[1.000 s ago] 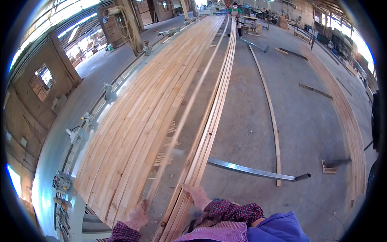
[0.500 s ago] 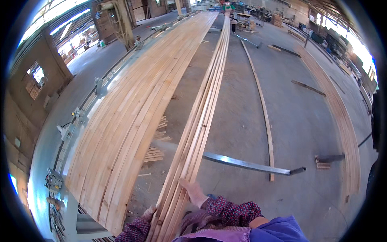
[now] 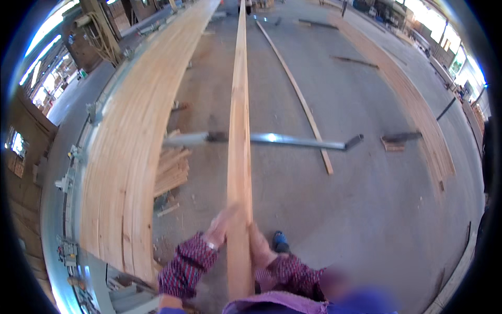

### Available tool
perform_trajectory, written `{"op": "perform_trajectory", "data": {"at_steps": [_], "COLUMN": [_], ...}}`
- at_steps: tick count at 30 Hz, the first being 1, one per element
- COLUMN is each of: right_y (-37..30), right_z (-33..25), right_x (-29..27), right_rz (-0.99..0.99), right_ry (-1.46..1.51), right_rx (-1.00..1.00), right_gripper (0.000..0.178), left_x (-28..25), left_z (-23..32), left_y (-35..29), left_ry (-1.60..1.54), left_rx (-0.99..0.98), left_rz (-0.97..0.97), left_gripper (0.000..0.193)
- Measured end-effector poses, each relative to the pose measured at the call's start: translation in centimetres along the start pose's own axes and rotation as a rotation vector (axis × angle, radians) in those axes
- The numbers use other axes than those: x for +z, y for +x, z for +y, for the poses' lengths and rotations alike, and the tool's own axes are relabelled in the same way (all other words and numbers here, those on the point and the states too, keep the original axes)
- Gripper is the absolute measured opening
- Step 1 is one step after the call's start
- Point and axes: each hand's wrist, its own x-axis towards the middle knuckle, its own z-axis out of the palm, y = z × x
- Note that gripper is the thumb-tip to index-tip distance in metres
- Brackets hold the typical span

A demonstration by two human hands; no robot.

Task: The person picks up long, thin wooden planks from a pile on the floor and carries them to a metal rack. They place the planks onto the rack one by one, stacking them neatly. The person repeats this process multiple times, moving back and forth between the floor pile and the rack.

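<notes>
head view: one long pale wooden board (image 3: pixel 239 157) is running near to far mid-scene, right of the bench (image 3: pixel 98 282). left hand (image 3: pixel 221 228) is touching its left edge but blurring, so can't tell whether the fingers are pinching; right hand (image 3: pixel 260 246) is pressing against its right side, fingers partly hidden, can't tell its grip either. progress, as judged: looking partway. flat boards (image 3: pixel 120 157) are already lying side by side on the bench; the held board is not yet resting on it.

counts: two hands working; one board face showing, layers underneath can't be told; bench boards many, seams blurring too much to count. one loose wooden strip (image 3: pixel 298 94) is lying right of the held board; one shiny metal bar (image 3: pixel 293 139) is crossing beneath it. one long strip stack (image 3: pixel 408 104) is lying far right, three dark bars (image 3: pixel 358 62) showing at its left. one offcut pile (image 3: pixel 172 170) is sitting near the bench's right edge, pieces uncountable. one blue shoe (image 3: pixel 281 240) is showing near. one co-worker (image 3: pixel 248 8) is standing far, mostly cropped.
</notes>
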Motion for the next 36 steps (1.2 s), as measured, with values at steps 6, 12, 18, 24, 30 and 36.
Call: {"op": "perform_trajectory", "data": {"at_steps": [6,12,18,24,30,36], "right_y": [-5.2,-11.6,-13.0,-14.5,-19.4,-19.9], "right_z": [-6.2,-16.3,-21.3,-21.8,-22.5,-22.0], "right_x": [-5.9,-11.2,-14.5,-15.5,-16.1,-18.4], "right_rz": [-0.17,-0.165,-0.228,-0.215,-0.063,-0.119], "right_ry": [0.324,0.28,0.196,0.182,-0.009,-0.103], "right_rx": [0.035,-0.115,-0.236,-0.341,-0.519,-0.493], "right_gripper": [0.076,0.074,0.079,0.077,0.076,0.069], "left_x": [8.5,15.3,18.4,19.2,21.1,23.1], "left_z": [7.2,18.5,22.5,24.3,25.8,21.7], "left_y": [5.3,10.8,13.6,13.3,11.6,14.3], "left_ry": [-0.105,-0.831,-0.922,-0.896,-0.99,-1.076], "left_rx": [-0.165,-0.553,-0.406,-0.299,-0.175,-0.115], "left_rz": [0.086,0.116,0.018,-0.147,-0.22,-0.351], "left_gripper": [0.043,0.043,0.045,0.047,0.039,0.037]}}
